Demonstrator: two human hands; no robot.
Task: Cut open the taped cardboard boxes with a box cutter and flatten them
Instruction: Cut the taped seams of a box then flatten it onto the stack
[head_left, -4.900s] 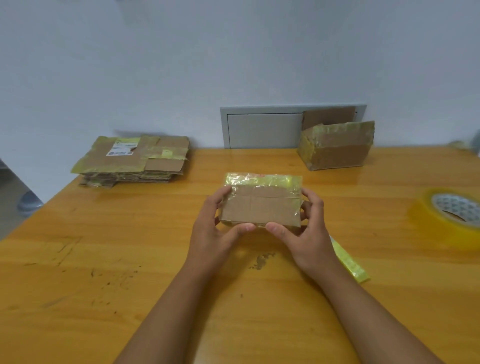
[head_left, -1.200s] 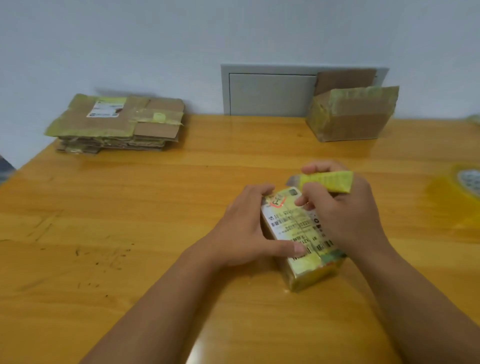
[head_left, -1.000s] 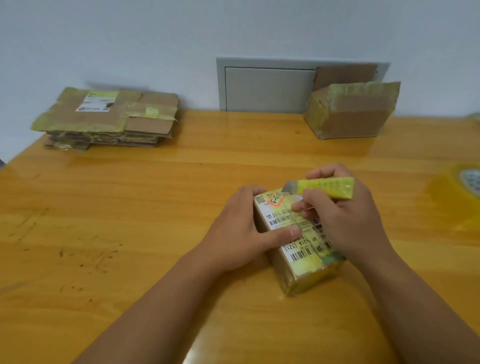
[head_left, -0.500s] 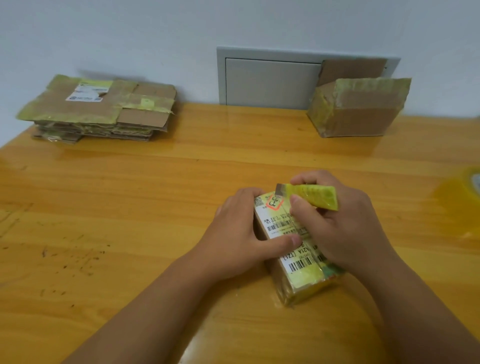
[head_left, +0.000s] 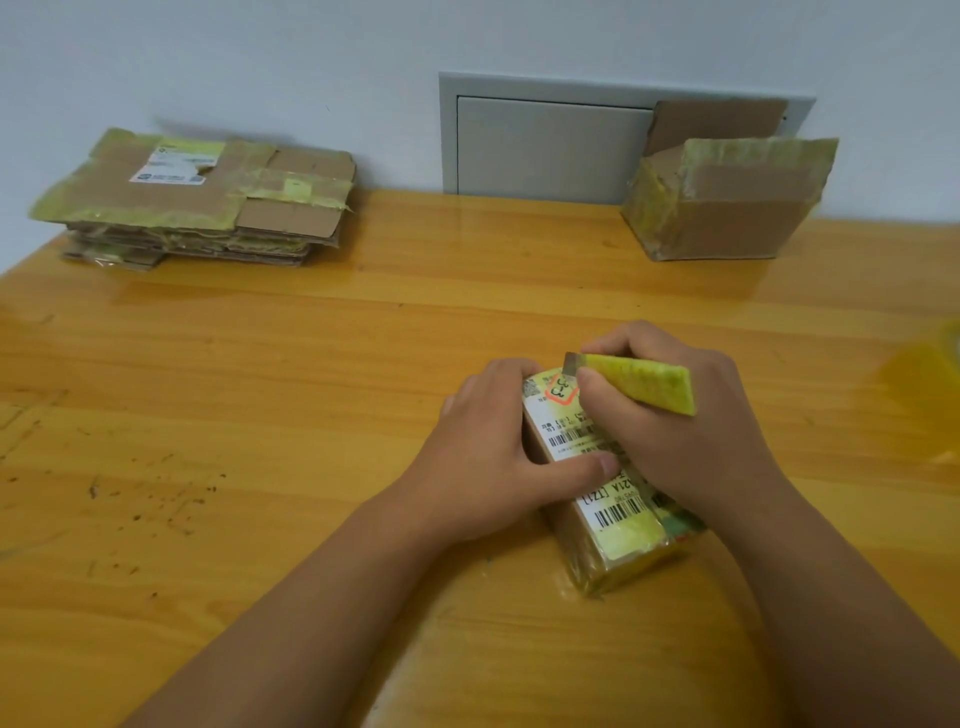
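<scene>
On the table (head_left: 260, 389), left hand (head_left: 483, 462) pressing taped box (head_left: 618, 525), right hand (head_left: 675, 436) fisted around box cutter (head_left: 641, 382).

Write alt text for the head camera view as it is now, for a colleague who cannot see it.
On a wooden table, a person's left hand steadies a small taped cardboard box with a shipping label while the right hand holds a yellow box cutter, blade at the box's far end. A stack of flattened boxes lies far left; an opened box stands far right.
</scene>
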